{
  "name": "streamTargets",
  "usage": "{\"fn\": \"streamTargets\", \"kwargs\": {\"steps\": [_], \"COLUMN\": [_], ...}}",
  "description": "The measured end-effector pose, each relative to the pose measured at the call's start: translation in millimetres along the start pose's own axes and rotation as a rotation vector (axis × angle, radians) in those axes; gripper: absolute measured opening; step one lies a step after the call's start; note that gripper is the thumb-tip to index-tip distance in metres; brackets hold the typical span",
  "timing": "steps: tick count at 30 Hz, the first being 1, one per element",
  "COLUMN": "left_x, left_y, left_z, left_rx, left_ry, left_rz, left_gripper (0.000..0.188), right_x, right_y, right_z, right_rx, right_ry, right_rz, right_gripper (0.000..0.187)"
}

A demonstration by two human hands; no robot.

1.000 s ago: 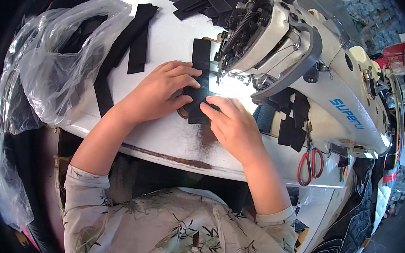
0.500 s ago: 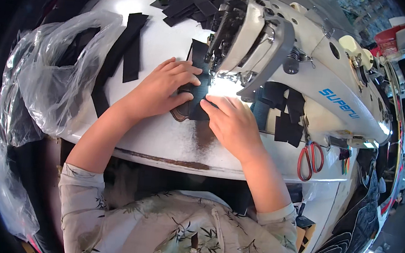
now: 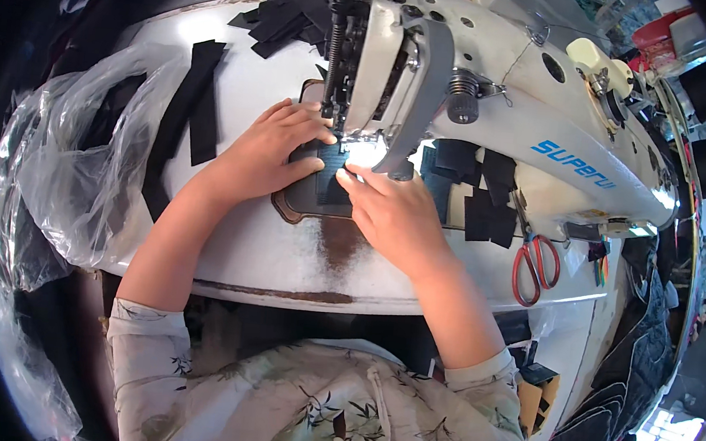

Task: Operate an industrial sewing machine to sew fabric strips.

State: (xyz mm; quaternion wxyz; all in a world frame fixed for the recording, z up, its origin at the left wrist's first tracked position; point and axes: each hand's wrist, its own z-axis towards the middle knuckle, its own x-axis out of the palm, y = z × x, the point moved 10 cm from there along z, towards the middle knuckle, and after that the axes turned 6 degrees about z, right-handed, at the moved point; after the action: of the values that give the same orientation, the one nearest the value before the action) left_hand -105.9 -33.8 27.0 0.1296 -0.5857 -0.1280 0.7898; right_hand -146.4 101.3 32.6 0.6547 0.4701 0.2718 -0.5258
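Observation:
A piece of dark fabric (image 3: 333, 188) lies beneath the head of a white sewing machine (image 3: 505, 108), over a dark plate in the tabletop. My left hand (image 3: 284, 146) rests on the fabric's left side, fingers stretched toward the needle area and thumb spread apart from them. Close to the presser area, my right hand (image 3: 391, 215) has thumb and forefinger closed together at the fabric's near right part. Its other fingertips are partly hidden by the machine and the bright lamp glare. The needle itself is lost in that glare.
Red-handled scissors (image 3: 536, 266) lie right of my right hand, beside small black fabric pieces (image 3: 488, 215). Black strips (image 3: 203, 107) and a clear plastic bag (image 3: 82, 155) lie left. More black strips (image 3: 300, 10) are heaped behind. The table's edge (image 3: 296, 297) curves before me.
The whole view has shifted, so machine and hands appear farther left. The fabric's far end, which stuck up beyond my left hand, no longer shows there. Both hands stay on the fabric.

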Motion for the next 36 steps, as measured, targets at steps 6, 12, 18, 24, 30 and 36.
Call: {"fn": "streamTargets", "kwargs": {"steps": [6,12,18,24,30,36], "left_x": [-1,1,-11,-15,-10,-19], "left_y": [4,6,-23,-58,-57,-48], "left_z": [0,4,-14,-24,-22,-20], "left_rx": [-0.034,-0.054,0.019,0.086,0.152,0.106], "left_ry": [0.011,0.030,-0.141,-0.155,-0.166,-0.195], "left_rz": [0.005,-0.014,0.144,0.139,0.263,0.059], "left_gripper": [0.032,0.031,0.027,0.026,0.026,0.021], "right_x": [2,-3,-5,-6,-10,-9], "right_y": [-5,-4,5,-2,-11,-12], "right_z": [0,-2,-5,-7,-4,-4], "right_rx": [0.034,-0.015,-0.058,-0.016,0.103,0.086], "right_ry": [-0.004,-0.089,-0.056,-0.090,-0.054,-0.076], "right_rz": [0.014,-0.002,0.038,0.062,0.085,0.092], "right_gripper": [0.033,0.031,0.026,0.025,0.025,0.026]}}
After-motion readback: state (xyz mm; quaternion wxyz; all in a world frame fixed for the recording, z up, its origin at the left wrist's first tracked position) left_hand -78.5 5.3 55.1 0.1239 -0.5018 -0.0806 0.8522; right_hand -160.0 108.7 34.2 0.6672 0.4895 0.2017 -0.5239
